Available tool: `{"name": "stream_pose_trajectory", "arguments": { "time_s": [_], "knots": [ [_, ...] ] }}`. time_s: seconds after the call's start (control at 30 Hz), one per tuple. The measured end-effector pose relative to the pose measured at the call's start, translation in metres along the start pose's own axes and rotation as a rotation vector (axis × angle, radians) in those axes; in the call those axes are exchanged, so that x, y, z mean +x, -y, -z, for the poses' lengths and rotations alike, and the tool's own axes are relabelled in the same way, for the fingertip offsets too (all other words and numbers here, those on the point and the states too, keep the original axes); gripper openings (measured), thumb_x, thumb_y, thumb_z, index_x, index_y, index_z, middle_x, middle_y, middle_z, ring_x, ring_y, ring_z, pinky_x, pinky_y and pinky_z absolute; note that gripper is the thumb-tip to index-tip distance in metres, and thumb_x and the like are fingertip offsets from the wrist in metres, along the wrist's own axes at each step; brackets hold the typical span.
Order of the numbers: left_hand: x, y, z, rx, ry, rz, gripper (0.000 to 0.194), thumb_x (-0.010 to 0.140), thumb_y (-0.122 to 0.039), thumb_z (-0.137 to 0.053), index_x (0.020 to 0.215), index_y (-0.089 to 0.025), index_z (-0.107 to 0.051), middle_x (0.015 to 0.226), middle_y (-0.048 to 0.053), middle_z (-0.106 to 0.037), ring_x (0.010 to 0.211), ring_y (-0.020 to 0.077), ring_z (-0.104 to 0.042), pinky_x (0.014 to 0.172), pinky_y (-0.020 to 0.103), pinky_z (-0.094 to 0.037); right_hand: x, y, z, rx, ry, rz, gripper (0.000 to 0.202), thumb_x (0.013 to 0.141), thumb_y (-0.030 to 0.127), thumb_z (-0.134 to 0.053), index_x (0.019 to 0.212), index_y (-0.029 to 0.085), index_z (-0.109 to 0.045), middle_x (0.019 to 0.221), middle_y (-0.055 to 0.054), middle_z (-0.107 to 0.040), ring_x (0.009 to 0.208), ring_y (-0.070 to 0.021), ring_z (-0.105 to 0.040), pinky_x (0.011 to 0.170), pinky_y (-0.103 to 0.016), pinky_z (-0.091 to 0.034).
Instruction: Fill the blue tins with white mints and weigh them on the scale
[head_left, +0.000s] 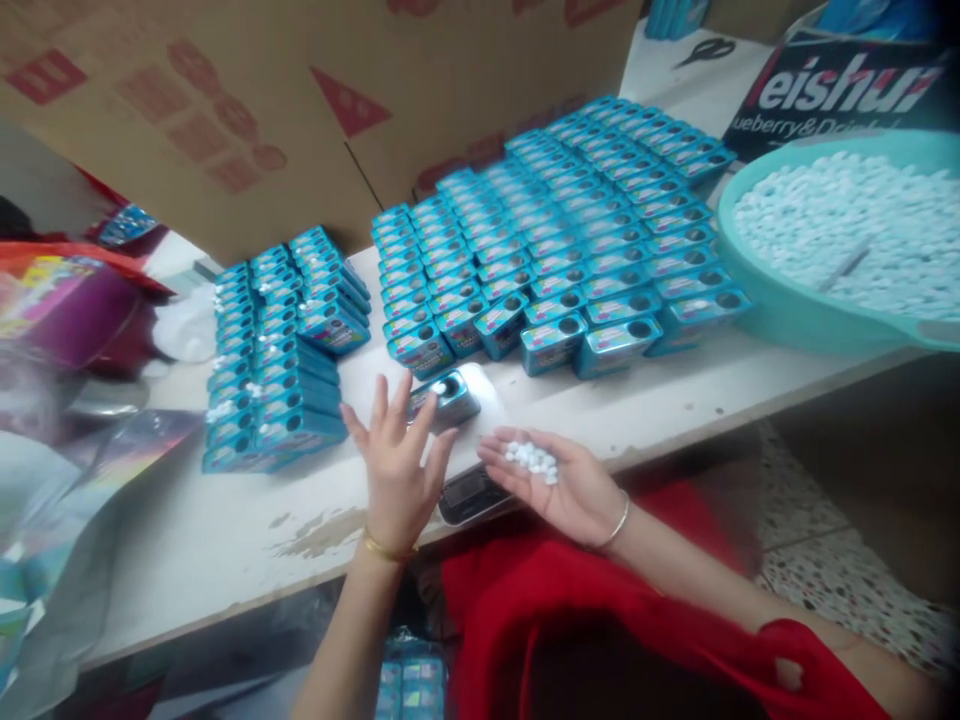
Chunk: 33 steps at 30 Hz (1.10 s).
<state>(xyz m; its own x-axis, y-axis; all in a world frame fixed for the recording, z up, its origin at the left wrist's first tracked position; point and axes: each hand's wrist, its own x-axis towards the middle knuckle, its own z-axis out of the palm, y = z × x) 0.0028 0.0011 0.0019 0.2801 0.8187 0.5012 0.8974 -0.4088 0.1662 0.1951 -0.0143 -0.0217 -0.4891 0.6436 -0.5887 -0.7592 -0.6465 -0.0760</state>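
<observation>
My left hand [397,460] hovers at the near side of a blue tin [454,395], its fingers spread and nothing visible in them. White mints or tablets show at the round dark hole in the tin's top. That tin rests on a small white scale [480,495] with a dark display at the table's front edge. Palm up, my right hand [562,480] lies open just right of the scale, fingers stretched flat. A small heap of white tablets [532,460] sits loose on that palm.
Rows of blue tins [540,230] cover the table's middle, with a smaller block of tins [274,360] at left. A turquoise basin [810,325] full of white tablets stands at right. Behind is a large cardboard box [300,120]; scissors [705,50] lie at the back.
</observation>
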Motion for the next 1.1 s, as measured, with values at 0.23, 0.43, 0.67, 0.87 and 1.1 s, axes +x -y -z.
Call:
{"name": "stream_pose_trajectory", "arguments": {
  "time_s": [0.23,0.43,0.67,0.87,1.1],
  "knots": [
    [0.004,-0.036,0.004,-0.219,0.147,-0.114,0.019,0.085,-0.02,-0.059,0.103,-0.02,-0.061,0.109,0.009,-0.06,0.098,0.0214,-0.054,0.083,0.038,-0.041,-0.001,0.0,0.005,0.039,0.082,-0.008,0.027,0.093,0.017,-0.04,0.106,0.004,-0.06,0.097,-0.012,-0.069,0.089,-0.017,-0.067,0.08,-0.029,-0.056],
    [-0.007,-0.053,-0.002,-0.246,0.283,-0.091,0.009,0.089,-0.018,-0.051,0.092,-0.017,-0.06,0.096,0.006,-0.061,0.087,0.0184,-0.052,0.077,0.035,-0.035,-0.002,-0.001,0.01,0.095,0.105,-0.014,0.023,0.091,0.015,-0.043,0.102,0.007,-0.061,0.09,-0.008,-0.07,0.081,-0.012,-0.067,0.078,-0.024,-0.056],
    [0.035,-0.014,0.017,0.005,-0.034,-0.007,0.01,0.086,-0.028,-0.06,0.092,-0.019,-0.061,0.1,0.007,-0.062,0.095,0.0211,-0.055,0.084,0.037,-0.034,-0.005,0.006,0.007,0.058,-0.015,0.048,0.023,0.093,0.016,-0.041,0.1,0.004,-0.06,0.106,-0.018,-0.067,0.108,-0.0261,-0.062,0.089,-0.033,-0.054],
    [0.049,0.009,0.013,0.061,0.305,-0.118,0.038,0.085,-0.042,-0.058,0.115,-0.018,-0.054,0.101,0.008,-0.064,0.094,0.024,-0.058,0.079,0.036,-0.036,-0.012,0.016,0.038,0.063,-0.019,0.116,0.021,0.09,0.017,-0.048,0.099,0.003,-0.061,0.104,-0.019,-0.067,0.107,-0.0273,-0.062,0.089,-0.032,-0.054],
    [0.076,-0.044,-0.024,-0.137,0.256,-0.258,0.033,0.088,-0.031,-0.054,0.118,-0.017,-0.051,0.102,0.009,-0.062,0.093,0.0225,-0.055,0.079,0.036,-0.036,-0.024,0.025,0.061,0.064,-0.075,0.186,0.019,0.086,0.018,-0.056,0.098,0.005,-0.063,0.104,-0.018,-0.068,0.104,-0.0243,-0.064,0.088,-0.03,-0.054]
  ]
}}
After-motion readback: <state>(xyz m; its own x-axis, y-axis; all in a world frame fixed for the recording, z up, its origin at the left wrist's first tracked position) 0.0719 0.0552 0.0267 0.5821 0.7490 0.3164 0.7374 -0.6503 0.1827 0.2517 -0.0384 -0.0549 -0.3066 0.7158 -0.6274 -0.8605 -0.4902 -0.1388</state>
